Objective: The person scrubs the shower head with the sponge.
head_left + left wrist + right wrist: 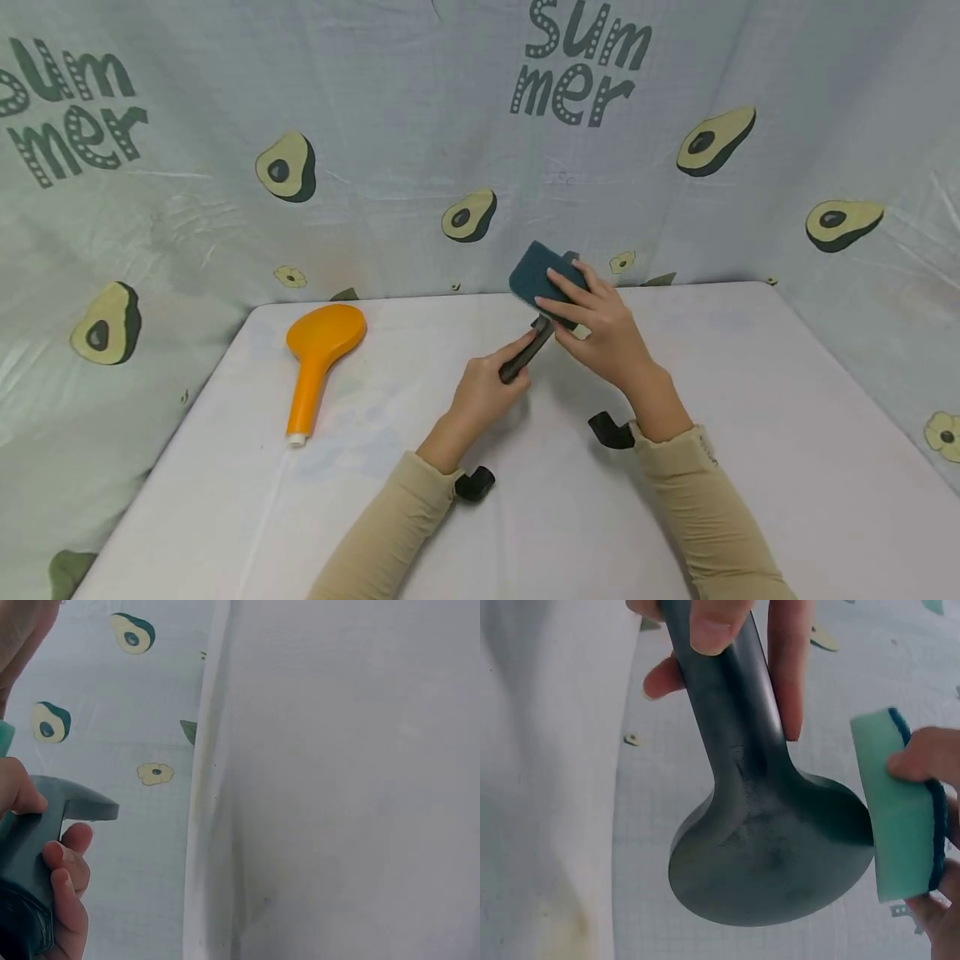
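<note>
My left hand (480, 390) grips the handle of a dark grey shower head (527, 354), held up over the far part of the table. In the left wrist view a short hooked piece juts from the grey handle. My right hand (603, 325) holds a sponge (537, 272) with a dark blue scouring side and green foam. The sponge covers much of the grey head in the head view. In the right wrist view the foam of the sponge (900, 825) lies against the side edge of the broad oval head of the shower head (772, 862).
An orange shower head (322, 342) with a white handle end lies on the left part of the white-covered table (225, 500). Behind the table hangs a pale curtain (375, 100) with avocado prints. Black wrist cameras (476, 484) stick out beside both sleeves.
</note>
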Available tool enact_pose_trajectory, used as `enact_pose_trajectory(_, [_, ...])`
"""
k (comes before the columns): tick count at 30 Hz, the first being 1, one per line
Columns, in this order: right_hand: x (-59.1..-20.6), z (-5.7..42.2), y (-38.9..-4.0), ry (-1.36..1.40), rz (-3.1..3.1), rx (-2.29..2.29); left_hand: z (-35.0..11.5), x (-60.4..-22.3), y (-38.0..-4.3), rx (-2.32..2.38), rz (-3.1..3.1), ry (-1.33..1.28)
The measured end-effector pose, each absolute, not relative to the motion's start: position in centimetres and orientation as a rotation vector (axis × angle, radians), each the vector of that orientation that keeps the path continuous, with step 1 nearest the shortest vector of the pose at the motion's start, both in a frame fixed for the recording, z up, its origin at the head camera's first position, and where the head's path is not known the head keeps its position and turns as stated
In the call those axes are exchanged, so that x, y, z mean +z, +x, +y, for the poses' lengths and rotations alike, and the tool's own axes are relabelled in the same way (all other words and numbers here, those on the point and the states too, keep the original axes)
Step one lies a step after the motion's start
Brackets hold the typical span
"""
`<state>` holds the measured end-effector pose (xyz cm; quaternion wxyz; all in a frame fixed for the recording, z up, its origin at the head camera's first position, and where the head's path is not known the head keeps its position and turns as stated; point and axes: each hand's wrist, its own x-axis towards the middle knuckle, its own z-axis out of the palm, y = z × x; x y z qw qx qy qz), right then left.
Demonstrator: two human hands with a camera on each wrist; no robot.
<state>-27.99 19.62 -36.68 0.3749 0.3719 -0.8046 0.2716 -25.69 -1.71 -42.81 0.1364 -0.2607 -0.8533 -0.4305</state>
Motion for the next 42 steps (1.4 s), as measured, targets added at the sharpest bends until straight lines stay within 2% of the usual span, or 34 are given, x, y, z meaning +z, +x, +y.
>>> enact_pose_trajectory(3, [-36.7, 20.0, -28.1, 0.923, -2.057, 0.744, -1.8, -42.9, -25.8, -1.282, -2.436, -0.767])
enact_pose_trajectory(9, [-37.5, 21.6, -28.9, 0.537, -2.052, 1.136, -1.9, -43.0, -25.9, -1.429, -2.404, -0.786])
enact_pose_trajectory(13, [-38.3, 21.6, -29.4, 0.402, -2.010, 1.370, -2.0, -42.9, -25.8, -1.709, -2.389, -0.778])
enact_pose_trajectory(19, [-38.7, 19.6, -29.3, 0.599, -2.033, 1.118, -2.1, -42.5, -26.0, -2.169, -2.253, -0.749])
enact_pose_trajectory(25, [-38.6, 18.6, -28.8, 0.849, -1.987, 0.858, -2.3, -42.6, -26.3, -2.287, -2.166, -0.759])
enact_pose_trajectory(28, [-38.7, 19.1, -28.9, 0.811, -1.988, 0.868, -2.2, -42.7, -26.3, -2.309, -2.152, -0.776])
enact_pose_trajectory(36, [-39.8, 20.7, -29.4, 0.470, -1.950, 1.193, -1.9, -43.0, -25.5, -2.388, -2.150, -0.791])
enact_pose_trajectory(39, [-39.8, 20.0, -29.4, 0.521, -1.957, 1.143, -1.9, -43.0, -25.5, -2.478, -2.090, -0.722])
enact_pose_trajectory(42, [-39.8, 18.9, -29.3, 0.699, -1.973, 0.996, -2.0, -43.1, -25.7, -2.621, -1.963, -0.610])
